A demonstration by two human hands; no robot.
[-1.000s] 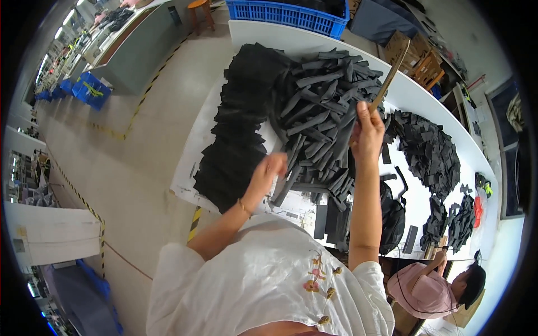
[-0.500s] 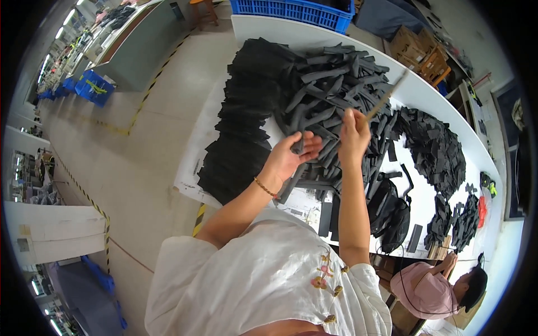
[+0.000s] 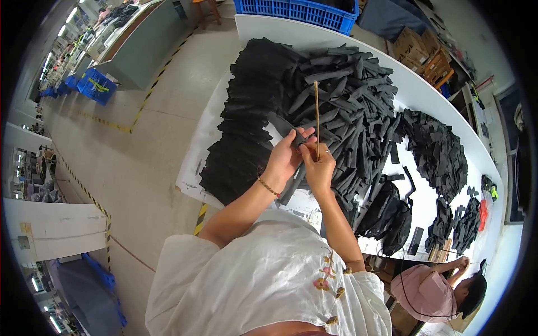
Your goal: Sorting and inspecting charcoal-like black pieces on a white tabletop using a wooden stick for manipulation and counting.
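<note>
A dark grey fabric strip [image 3: 282, 124] lies across my left hand [image 3: 283, 161], held between thumb and fingers, its far end pointing up and left. My right hand [image 3: 320, 169] is closed around the lower part of a thin wooden stick [image 3: 317, 112], which stands nearly upright in view. The right fingertips meet the near end of the strip beside the left palm; whether the stick touches the strip is hidden. Beyond both hands spreads a loose heap of dark grey strips [image 3: 358, 117]. Left of them lie overlapping rows of flatter black fabric pieces [image 3: 246, 101].
The white table [image 3: 197, 147] has a raised white edge board [image 3: 252, 28]. A black backpack [image 3: 386, 210] and a heap of small dark pieces [image 3: 437, 148] lie to the right. A blue crate [image 3: 297, 15] stands beyond. A person in pink [image 3: 428, 294] works at lower right.
My right hand has come left and down to my left hand, swinging the stick from slanted to nearly upright. The left fingers have closed in, and the strip now shows past them. The other person's hands moved.
</note>
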